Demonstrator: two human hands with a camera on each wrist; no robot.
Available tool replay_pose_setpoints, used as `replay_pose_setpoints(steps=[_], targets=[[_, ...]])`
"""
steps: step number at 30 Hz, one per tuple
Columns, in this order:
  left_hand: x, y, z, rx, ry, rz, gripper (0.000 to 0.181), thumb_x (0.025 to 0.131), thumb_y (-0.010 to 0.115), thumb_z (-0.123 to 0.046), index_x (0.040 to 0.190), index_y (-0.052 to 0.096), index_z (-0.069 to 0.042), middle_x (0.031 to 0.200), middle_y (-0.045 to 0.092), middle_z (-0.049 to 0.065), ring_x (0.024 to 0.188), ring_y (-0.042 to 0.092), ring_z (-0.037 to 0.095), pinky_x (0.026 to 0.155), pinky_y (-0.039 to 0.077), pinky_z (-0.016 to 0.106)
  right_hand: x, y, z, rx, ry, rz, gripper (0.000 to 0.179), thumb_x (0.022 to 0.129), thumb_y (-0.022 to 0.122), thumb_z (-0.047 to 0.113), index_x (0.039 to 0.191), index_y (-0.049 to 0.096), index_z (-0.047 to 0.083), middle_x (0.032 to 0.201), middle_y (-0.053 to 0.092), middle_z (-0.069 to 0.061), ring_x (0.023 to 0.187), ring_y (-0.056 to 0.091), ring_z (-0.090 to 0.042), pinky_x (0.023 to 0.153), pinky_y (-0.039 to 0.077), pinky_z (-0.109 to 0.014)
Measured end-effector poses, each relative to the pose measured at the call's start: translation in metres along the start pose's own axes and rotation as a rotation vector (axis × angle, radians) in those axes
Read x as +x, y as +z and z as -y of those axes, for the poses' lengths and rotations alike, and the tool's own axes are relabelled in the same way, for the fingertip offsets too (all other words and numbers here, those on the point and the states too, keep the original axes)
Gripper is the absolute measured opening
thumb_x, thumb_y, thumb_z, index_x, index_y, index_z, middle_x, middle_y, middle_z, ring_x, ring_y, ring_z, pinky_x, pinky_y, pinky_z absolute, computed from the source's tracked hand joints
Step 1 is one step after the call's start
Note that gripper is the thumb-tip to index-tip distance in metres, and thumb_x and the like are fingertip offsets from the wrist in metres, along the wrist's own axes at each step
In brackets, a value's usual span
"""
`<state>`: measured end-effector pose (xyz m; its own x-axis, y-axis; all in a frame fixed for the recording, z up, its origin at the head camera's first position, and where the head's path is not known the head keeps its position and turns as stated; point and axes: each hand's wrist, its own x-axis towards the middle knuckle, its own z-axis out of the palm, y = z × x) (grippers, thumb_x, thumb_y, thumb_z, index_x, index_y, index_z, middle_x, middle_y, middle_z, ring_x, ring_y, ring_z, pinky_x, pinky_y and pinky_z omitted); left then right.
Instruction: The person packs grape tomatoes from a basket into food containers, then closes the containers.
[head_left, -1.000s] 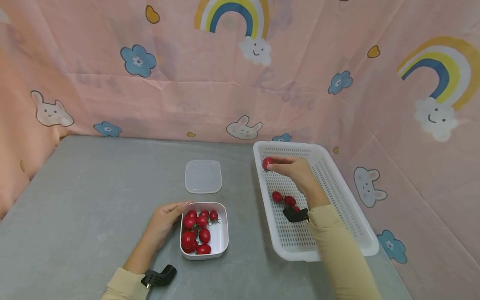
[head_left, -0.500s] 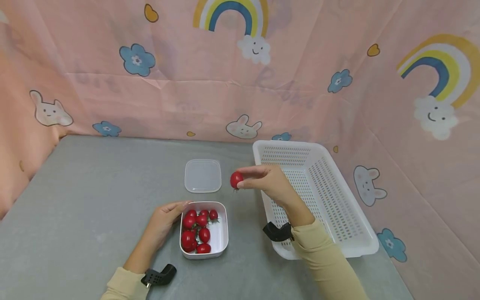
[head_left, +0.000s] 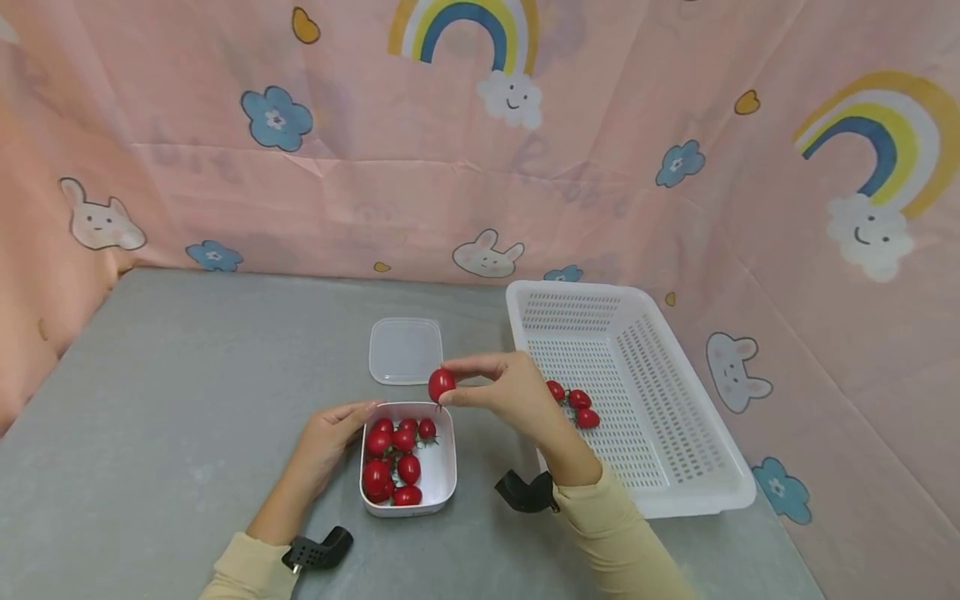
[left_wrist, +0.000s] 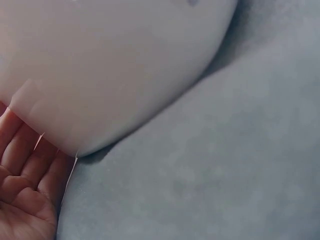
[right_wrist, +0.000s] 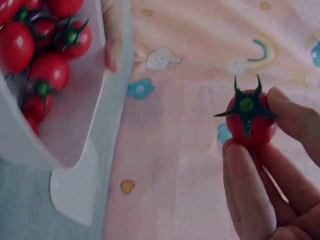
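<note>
A pink cloth [head_left: 360,179] printed with rainbows, rabbits and blue flowers hangs along the far and right edges of a gray desk [head_left: 187,400], where a person in tan sleeves [head_left: 251,568] works with both hands. The right hand [head_left: 513,394] grips a red tomato [head_left: 441,384] between thumb and fingers, holding it up near the far right corner of a white box [head_left: 411,511], leafy green end down. The left hand [head_left: 328,435], fingers extended, rests against the box's outer wall by its far left corner. Other tomatoes [head_left: 377,481] lie in the box, mostly toward its left side. A lid [head_left: 407,352] lies flat between the box and the desk's far edge. By the right edge, a white basket [head_left: 678,417] carries three tomatoes near its left wall.
</note>
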<state>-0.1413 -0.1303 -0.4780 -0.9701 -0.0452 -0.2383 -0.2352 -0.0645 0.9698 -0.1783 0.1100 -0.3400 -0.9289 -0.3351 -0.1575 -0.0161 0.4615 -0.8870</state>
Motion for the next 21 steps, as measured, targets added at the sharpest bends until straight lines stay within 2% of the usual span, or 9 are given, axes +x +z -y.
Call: replay_pose_setpoints(steps=[6, 10, 15, 21], targets=[[-0.001, 0.000, 0.000, 0.008, 0.006, 0.000, 0.037, 0.099, 0.061, -0.020, 0.123, 0.065, 0.008, 0.109, 0.075, -0.003, 0.096, 0.064, -0.007, 0.087, 0.051, 0.014, -0.011, 0.017, 0.002, 0.015, 0.000, -0.023, 0.034, 0.079, 0.085, 0.022, 0.111, 0.078, 0.015, 0.112, 0.075, -0.004, 0.113, 0.066, -0.022, 0.091, 0.057, -0.040], [0.000, -0.001, 0.002, 0.006, 0.021, 0.019, 0.038, 0.099, 0.060, -0.021, 0.124, 0.064, 0.008, 0.106, 0.075, -0.008, 0.098, 0.065, -0.007, 0.088, 0.051, 0.015, -0.013, 0.029, 0.001, 0.019, 0.006, -0.030, 0.033, 0.079, 0.084, 0.019, 0.111, 0.077, 0.011, 0.111, 0.075, -0.008, 0.107, 0.068, -0.024, 0.087, 0.059, -0.039], [0.000, 0.000, 0.003, 0.010, 0.024, 0.032, 0.038, 0.099, 0.061, -0.023, 0.123, 0.066, 0.006, 0.103, 0.075, -0.013, 0.099, 0.066, -0.005, 0.088, 0.051, 0.016, -0.010, 0.044, -0.011, 0.008, 0.011, -0.089, 0.031, 0.077, 0.086, 0.019, 0.106, 0.079, 0.010, 0.106, 0.077, -0.007, 0.105, 0.067, -0.020, 0.086, 0.056, -0.035], [0.001, 0.000, 0.002, -0.003, 0.016, 0.024, 0.039, 0.099, 0.061, -0.024, 0.122, 0.066, 0.007, 0.101, 0.075, -0.014, 0.098, 0.065, -0.006, 0.088, 0.052, 0.017, -0.001, 0.062, -0.031, 0.088, 0.025, -0.101, 0.030, 0.076, 0.086, 0.018, 0.103, 0.079, 0.007, 0.097, 0.078, -0.010, 0.089, 0.071, -0.017, 0.075, 0.056, -0.025]])
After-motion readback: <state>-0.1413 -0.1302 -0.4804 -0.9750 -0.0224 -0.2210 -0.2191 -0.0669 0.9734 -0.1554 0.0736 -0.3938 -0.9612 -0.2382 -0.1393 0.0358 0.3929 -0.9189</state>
